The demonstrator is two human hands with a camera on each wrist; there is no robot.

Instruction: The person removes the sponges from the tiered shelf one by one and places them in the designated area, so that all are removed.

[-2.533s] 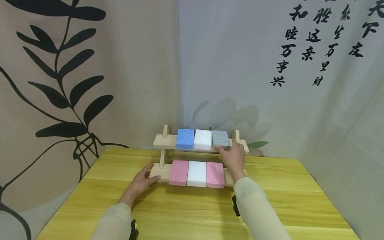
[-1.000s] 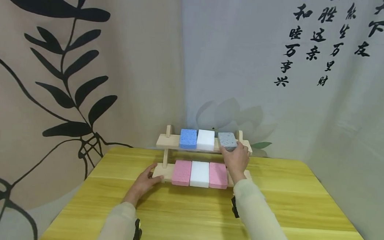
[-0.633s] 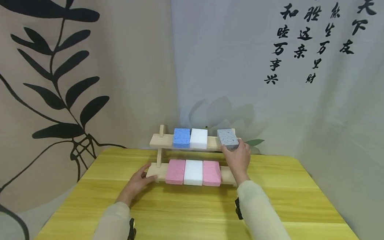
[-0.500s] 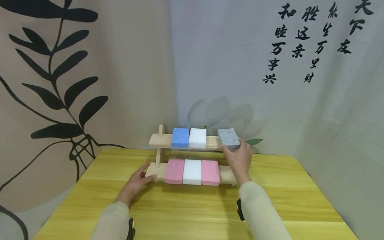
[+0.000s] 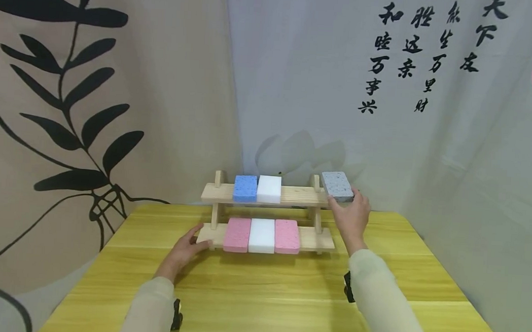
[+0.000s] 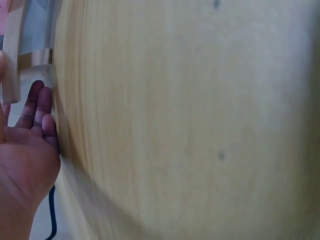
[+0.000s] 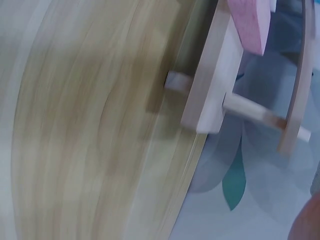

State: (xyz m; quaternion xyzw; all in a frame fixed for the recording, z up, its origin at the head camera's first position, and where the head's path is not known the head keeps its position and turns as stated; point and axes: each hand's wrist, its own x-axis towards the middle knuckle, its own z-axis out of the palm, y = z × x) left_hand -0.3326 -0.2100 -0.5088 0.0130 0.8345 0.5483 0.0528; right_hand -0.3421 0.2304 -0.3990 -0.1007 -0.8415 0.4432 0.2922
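Head view: at a wood-grained table (image 5: 258, 297), grips a two-tier wooden rack (image 5: 314, 238) with the left hand (image 5: 183, 251). Below, counts two porous pink sponges (image 5: 236, 234), one white block (image 5: 261, 236) between; above, one blue sponge (image 5: 245, 188), another white block (image 5: 269, 189), one tilted grey sponge (image 5: 337, 186) pinched in the right hand (image 5: 353, 218) at the rack's upper right. Right wrist view only: one green leaf (image 7: 234, 182).

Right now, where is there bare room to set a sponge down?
Upper shelf: between its white sponge and the right post. Lower shelf: from the rightmost pink sponge to the right end. Table: the wide stretch between the two sleeves. Crowded: the lower shelf's left end, where the left hand holds it beside three packed sponges.
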